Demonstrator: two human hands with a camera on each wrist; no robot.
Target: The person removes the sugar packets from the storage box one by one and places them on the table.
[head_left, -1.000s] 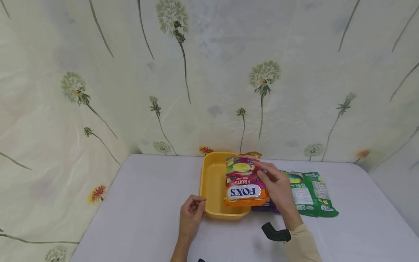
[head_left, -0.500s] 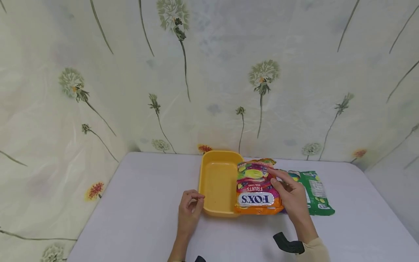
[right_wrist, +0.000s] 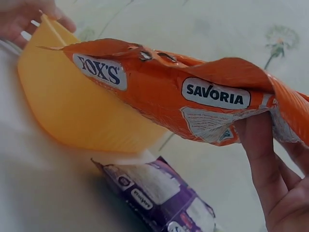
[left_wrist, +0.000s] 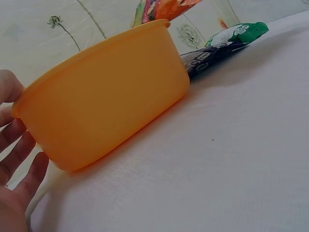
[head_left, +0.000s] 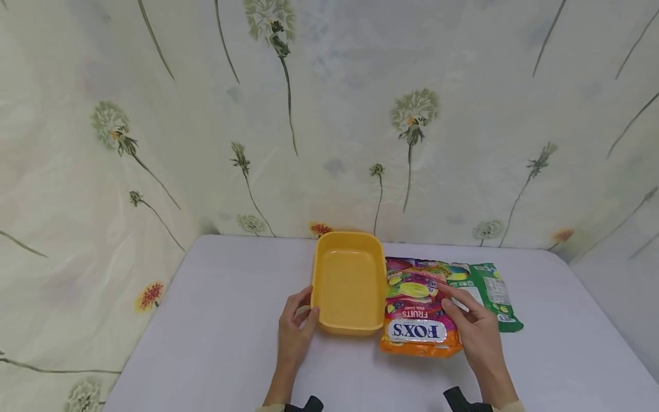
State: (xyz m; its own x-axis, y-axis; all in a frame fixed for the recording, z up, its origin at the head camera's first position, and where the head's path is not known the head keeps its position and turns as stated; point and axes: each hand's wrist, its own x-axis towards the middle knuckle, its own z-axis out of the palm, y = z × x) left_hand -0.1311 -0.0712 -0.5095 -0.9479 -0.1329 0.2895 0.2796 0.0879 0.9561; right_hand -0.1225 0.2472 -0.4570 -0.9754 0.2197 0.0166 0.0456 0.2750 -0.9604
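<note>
My right hand (head_left: pixel 476 329) pinches a purple and orange Fox's Fruits candy bag (head_left: pixel 414 312) along its right side. The bag hangs above the table, just right of a yellow plastic tub (head_left: pixel 349 286); its orange end (right_wrist: pixel 159 92) faces the right wrist camera. My left hand (head_left: pixel 296 332) holds the tub at its left side, fingers against the rim and outer wall (left_wrist: pixel 101 101). Below the held bag lies a purple bag (right_wrist: pixel 159 193), mostly hidden in the head view. Partly behind my right hand is a green bag (head_left: pixel 496 294).
A white-covered table (head_left: pixel 221 320) extends around the tub and bags. Behind it hangs a flower-printed cloth (head_left: pixel 329 114), close to the tub's far end. The tub has nothing inside.
My right hand has carried the candy bag from over the tub to the right and nearer me. Meanwhile, my left hand has moved slightly up along the tub's side.
</note>
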